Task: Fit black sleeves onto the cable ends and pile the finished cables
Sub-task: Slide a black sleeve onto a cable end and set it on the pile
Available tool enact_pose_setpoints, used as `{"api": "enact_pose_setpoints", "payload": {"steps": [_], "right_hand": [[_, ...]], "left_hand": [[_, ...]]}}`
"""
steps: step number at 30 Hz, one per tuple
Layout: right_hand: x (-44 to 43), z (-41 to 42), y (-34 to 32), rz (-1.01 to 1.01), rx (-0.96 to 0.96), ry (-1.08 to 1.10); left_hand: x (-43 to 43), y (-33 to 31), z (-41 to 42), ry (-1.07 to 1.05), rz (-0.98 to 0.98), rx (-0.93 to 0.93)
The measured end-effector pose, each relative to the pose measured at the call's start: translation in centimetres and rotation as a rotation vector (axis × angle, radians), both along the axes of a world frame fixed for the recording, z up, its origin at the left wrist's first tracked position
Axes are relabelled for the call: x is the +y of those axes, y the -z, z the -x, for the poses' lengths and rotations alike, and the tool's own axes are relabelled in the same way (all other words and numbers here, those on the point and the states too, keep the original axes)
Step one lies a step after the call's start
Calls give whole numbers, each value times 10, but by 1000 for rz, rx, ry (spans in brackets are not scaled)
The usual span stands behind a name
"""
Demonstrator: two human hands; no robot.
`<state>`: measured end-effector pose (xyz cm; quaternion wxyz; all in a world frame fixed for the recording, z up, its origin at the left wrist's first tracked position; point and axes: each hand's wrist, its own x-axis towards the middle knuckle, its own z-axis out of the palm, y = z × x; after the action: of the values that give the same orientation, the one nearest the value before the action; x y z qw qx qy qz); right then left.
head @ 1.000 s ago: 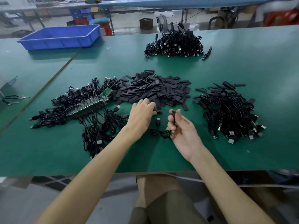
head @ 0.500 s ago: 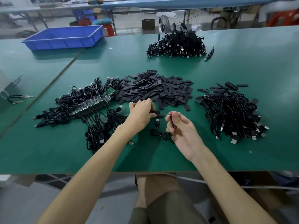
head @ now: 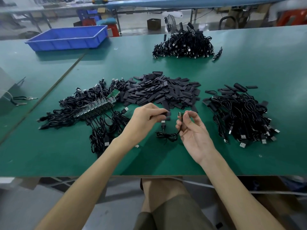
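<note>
At the far left edge a grey box (head: pixel 5 90) stands on the table with a bunch of keys (head: pixel 21 99) on a dark strap lying just beside it. Farther back sits a blue plastic tray (head: pixel 66 39), and a dark seam (head: pixel 58 83) runs diagonally between two sections of the green table mat (head: pixel 166 161). Right of the seam lies a tangle of black cables (head: pixel 69 112) with a strip of green circuit boards (head: pixel 98 107) on top, touching the heap of loose sleeves (head: pixel 162 92) at mid-table. Just near of that heap, the left hand (head: pixel 142 120) has its thumb and curled fingers pinched on one black sleeve (head: pixel 167 114), held flat above the mat. A small gap separates it from the right hand (head: pixel 194 131), palm up, whose thumb and forefinger pinch a cable (head: pixel 167 135) just below its small green board end; the other fingers are loosely spread. The rest of that cable lies coiled on the mat between the hands, its USB plug (head: pixel 163 124) under the left fingers. Well to the right is a heap of cables (head: pixel 240 117) with silver USB plugs showing; any print on them is too small to read. At the far edge sits another cable pile (head: pixel 184 45). Beyond the table are a small fan (head: pixel 171 24), a cardboard box (head: pixel 154 23), a red stool (head: pixel 290 17) and a workshop floor.
</note>
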<state>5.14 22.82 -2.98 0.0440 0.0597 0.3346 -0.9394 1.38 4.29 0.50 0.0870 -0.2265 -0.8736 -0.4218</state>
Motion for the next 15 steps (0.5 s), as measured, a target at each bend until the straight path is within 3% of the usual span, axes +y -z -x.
{"api": "enact_pose_setpoints", "payload": {"steps": [15], "right_hand": [[-4,1,4,-184,90,30]], "left_hand": [[-7,7,-21,-10,-46,58]]}}
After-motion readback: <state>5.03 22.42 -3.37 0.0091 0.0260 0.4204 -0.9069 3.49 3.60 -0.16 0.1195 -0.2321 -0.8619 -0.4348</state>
